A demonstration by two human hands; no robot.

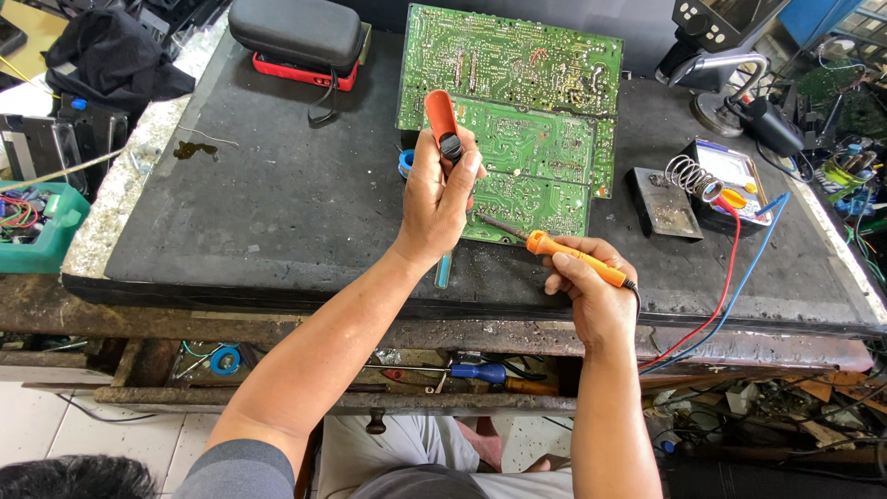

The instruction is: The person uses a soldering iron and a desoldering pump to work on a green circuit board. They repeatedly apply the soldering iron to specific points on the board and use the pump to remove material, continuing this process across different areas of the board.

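L hand fist-wraps orange plastic desoldering pump, frame centre, axis vertical, tip down | R hand pinches orange-handled soldering iron, axis diagonal, tip upper-left onto green circuit board | black mat

Your hands met over the near edge of the circuit boards on the work mat.

You had the circuit boards lying on the mat, toward its far side. Your left hand held the desoldering pump upright above the boards' near-left part; your right hand, right of it and nearer you, held the soldering iron, tip toward the boards. The iron stand sat right of the boards, the zipped case behind and left. A screwdriver lay on the shelf below the mat.
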